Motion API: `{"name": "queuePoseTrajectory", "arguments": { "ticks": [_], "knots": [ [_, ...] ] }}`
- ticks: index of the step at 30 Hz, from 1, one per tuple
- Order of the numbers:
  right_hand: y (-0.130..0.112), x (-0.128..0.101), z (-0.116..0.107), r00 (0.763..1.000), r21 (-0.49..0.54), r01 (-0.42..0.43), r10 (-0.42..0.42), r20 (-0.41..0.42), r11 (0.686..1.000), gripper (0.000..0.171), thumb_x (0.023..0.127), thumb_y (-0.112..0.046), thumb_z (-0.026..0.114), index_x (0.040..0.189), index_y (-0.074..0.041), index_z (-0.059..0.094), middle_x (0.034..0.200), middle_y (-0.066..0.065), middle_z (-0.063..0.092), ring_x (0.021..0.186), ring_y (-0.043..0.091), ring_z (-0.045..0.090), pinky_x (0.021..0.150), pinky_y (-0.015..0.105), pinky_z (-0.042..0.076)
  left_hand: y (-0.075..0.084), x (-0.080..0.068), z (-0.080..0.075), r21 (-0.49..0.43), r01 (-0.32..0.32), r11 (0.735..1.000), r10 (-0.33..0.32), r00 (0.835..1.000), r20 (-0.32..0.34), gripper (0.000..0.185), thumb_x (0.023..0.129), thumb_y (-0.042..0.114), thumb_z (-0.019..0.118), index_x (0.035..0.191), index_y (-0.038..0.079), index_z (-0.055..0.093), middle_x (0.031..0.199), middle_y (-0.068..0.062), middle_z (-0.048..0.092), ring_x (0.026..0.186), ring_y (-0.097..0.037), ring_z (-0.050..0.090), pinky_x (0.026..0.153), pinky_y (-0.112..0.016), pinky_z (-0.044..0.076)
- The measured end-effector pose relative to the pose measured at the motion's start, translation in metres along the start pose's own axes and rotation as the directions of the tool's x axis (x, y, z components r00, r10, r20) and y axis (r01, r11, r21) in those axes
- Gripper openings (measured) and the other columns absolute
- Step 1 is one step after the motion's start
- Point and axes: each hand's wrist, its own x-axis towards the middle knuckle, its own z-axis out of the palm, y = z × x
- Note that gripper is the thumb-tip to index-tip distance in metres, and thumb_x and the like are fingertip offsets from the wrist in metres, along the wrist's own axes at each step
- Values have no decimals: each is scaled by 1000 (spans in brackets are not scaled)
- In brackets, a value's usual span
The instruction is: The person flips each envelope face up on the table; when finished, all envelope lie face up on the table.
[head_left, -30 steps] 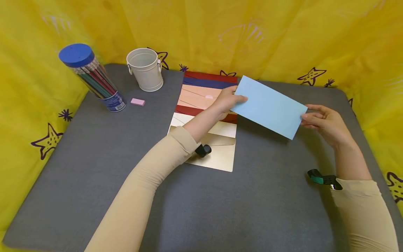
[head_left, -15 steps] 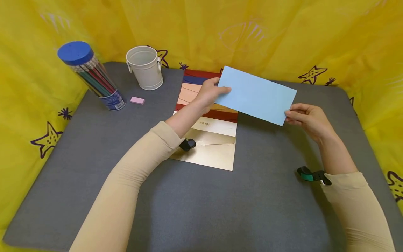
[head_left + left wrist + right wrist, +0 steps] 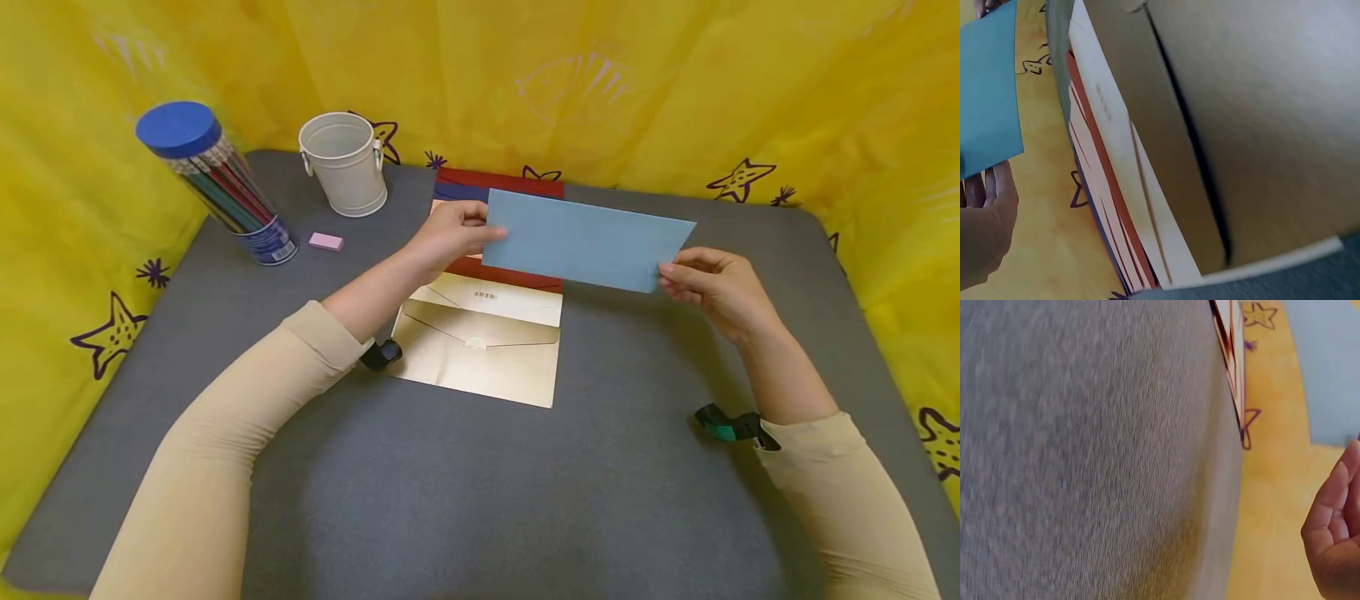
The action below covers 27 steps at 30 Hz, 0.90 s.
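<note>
A light blue rectangular envelope (image 3: 585,242) is held up above the table, tilted so its broad face turns toward me. My left hand (image 3: 453,237) pinches its left end, thumb on the near face. At the opposite end, my right hand (image 3: 716,287) pinches the lower right corner between thumb and fingers. Below and behind lies an overlapping row of envelopes: a gold envelope (image 3: 480,358) in front, then a cream envelope (image 3: 525,306), with red, peach and blue ones farther back, partly covered by the blue envelope and my left hand.
On the left stand a clear tube of pencils (image 3: 232,187) with a blue lid and a white metal bucket (image 3: 347,171). A pink eraser (image 3: 326,242) lies between them and the envelopes. A yellow patterned curtain (image 3: 637,83) surrounds the grey table (image 3: 480,500).
Both hands have carried the blue envelope leftward, the left hand farther. Its face has tipped and darkened, and more of the gold and cream envelopes now shows.
</note>
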Motion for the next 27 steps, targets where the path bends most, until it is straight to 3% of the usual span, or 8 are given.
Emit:
{"name": "queuePoseTrajectory", "arguments": {
  "ticks": [3, 6, 10, 15, 18, 21, 24, 27],
  "knots": [
    [1, 0, 4, 998, 78, 21, -26, 61, 997, 18, 92, 4, 62, 89, -7, 75, 81, 2, 78, 75, 13, 75, 67, 22, 60, -5, -6, -9, 39, -19, 999, 19, 1000, 16, 11, 90, 11, 70, 89, 4, 62, 80, 4, 57, 88, -17, 57, 104, -43, 51],
    [3, -1, 8, 993, 135, 30, -45, 107, 990, 21, 94, 6, 58, 94, -4, 77, 88, 4, 79, 81, 14, 76, 73, 23, 61, -10, -11, -16, 16, -11, 1000, 11, 999, 40, 18, 91, 8, 69, 107, 1, 71, 109, -5, 69, 107, -21, 62, 107, -41, 49],
    [4, -2, 13, 989, 191, 35, -62, 135, 981, 25, 94, 9, 55, 101, -1, 77, 96, 5, 78, 85, 15, 76, 78, 24, 61, -16, -17, -25, -62, -5, 998, 9, 997, 71, 26, 94, 1, 60, 118, 2, 71, 142, -16, 56, 132, -23, 52, 116, -41, 42],
    [6, -3, 19, 987, 203, 16, -49, 156, 979, 24, 94, 9, 55, 102, 1, 76, 104, 4, 76, 86, 14, 72, 77, 23, 61, -21, -23, -35, -162, -7, 987, 23, 994, 102, 34, 98, -5, 46, 115, 6, 73, 147, -16, 48, 138, -21, 44, 119, -43, 37],
    [7, -2, 22, 987, 212, -3, -32, 160, 977, 24, 95, 8, 55, 101, 1, 77, 104, 4, 76, 82, 14, 72, 74, 22, 61, -22, -25, -39, -154, 11, 988, 7, 993, 114, 36, 99, -6, 43, 126, 1, 66, 149, -14, 47, 136, -19, 45, 113, -33, 45],
    [8, 0, 26, 988, 228, -20, -16, 153, 973, 24, 96, 7, 54, 98, 1, 78, 102, 5, 77, 78, 14, 74, 72, 23, 61, -24, -25, -41, -149, 43, 988, -24, 992, 124, 38, 99, -5, 42, 135, -4, 56, 154, -13, 42, 129, -14, 48, 95, -16, 52],
    [9, 1, 29, 990, 231, -42, 10, 138, 972, 25, 97, 4, 54, 95, 0, 78, 97, 5, 78, 75, 13, 73, 70, 24, 61, -25, -25, -43, -167, 72, 983, -51, 990, 128, 41, 101, -2, 43, 141, -4, 50, 155, -12, 41, 104, -4, 55, 65, -9, 42],
    [9, 2, 34, 993, 217, -76, 54, 108, 973, 25, 97, 1, 55, 92, -2, 79, 91, 3, 79, 69, 11, 71, 66, 22, 60, -27, -25, -44, -245, 99, 964, -66, 988, 136, 45, 100, -2, 44, 144, -6, 43, 156, -15, 39, 81, 0, 57, 61, -7, 41]
  ]
}}
